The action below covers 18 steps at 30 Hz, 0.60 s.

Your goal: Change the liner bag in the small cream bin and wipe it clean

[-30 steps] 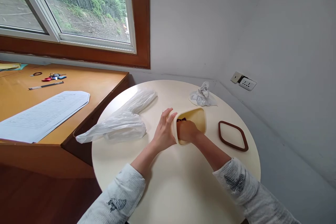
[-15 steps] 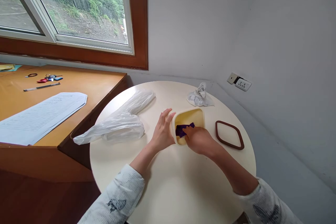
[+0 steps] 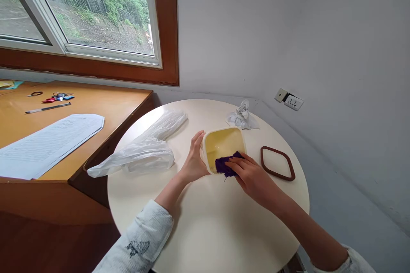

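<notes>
A pale yellow plastic food container point(image 3: 221, 143) is tilted toward me over the round table, its open side facing up and forward. My left hand point(image 3: 194, 160) grips it by the left wall, thumb and fingers around the side. In my right hand point(image 3: 251, 175) is a dark purple cloth point(image 3: 225, 165), pressed at the container's near rim with the fingers laid over it. Loose threads hang from the cloth's lower edge. To the right of that hand lies a brown rounded-square frame point(image 3: 277, 163), looking like a lid rim, flat on the table.
A crumpled clear plastic bag point(image 3: 144, 147) spreads over the left of the white round table point(image 3: 205, 230). A knotted white bag point(image 3: 242, 117) sits at the back. The wooden desk point(image 3: 121, 102) at left holds papers point(image 3: 57, 145), a pen point(image 3: 48, 108) and keys point(image 3: 60, 97).
My right hand has drawn the purple cloth from inside the container out to its near rim. The container's opening is more exposed, and my left hand still holds it.
</notes>
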Each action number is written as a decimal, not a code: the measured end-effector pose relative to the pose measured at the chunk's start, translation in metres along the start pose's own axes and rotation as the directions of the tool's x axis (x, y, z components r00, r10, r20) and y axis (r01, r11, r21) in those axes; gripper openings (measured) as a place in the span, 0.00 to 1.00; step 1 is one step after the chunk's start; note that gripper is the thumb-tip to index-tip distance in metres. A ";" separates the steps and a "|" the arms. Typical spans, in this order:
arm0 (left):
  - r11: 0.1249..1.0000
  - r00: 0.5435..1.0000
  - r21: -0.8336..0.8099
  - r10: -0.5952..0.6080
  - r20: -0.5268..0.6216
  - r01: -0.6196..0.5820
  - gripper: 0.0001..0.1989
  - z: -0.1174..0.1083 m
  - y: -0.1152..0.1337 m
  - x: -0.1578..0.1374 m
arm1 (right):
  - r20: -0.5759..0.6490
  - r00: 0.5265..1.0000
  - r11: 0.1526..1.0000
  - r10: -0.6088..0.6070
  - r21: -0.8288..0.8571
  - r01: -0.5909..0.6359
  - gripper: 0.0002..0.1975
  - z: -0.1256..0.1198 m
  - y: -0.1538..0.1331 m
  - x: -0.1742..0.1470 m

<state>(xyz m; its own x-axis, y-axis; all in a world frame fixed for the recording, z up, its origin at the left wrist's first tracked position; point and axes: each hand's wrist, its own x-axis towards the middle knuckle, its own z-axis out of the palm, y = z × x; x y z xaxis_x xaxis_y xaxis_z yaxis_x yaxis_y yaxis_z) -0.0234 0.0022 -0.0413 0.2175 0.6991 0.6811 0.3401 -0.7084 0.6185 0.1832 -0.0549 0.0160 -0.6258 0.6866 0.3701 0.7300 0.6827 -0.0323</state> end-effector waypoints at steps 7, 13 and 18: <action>0.994 0.993 -0.033 -0.110 -0.036 0.109 0.56 -0.001 0.001 -0.001 | -0.129 0.990 0.999 -0.053 -0.005 0.053 0.17 0.013 0.008 0.001; 0.993 0.986 0.061 -0.089 -0.138 0.098 0.49 0.002 0.001 -0.001 | -0.162 0.977 0.990 0.140 0.005 -0.141 0.15 0.027 -0.012 0.013; 0.989 0.992 0.118 -0.082 -0.093 0.093 0.55 0.010 0.001 -0.004 | -0.184 0.954 0.969 0.236 0.118 -0.217 0.15 0.032 -0.034 0.034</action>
<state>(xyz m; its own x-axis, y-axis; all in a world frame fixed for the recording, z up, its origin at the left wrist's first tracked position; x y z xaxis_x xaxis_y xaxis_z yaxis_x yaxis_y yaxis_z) -0.0151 0.0000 -0.0475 0.1026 0.7427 0.6618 0.4641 -0.6242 0.6285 0.1286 -0.0471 -0.0004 -0.3740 0.7704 0.5164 0.8108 0.5419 -0.2213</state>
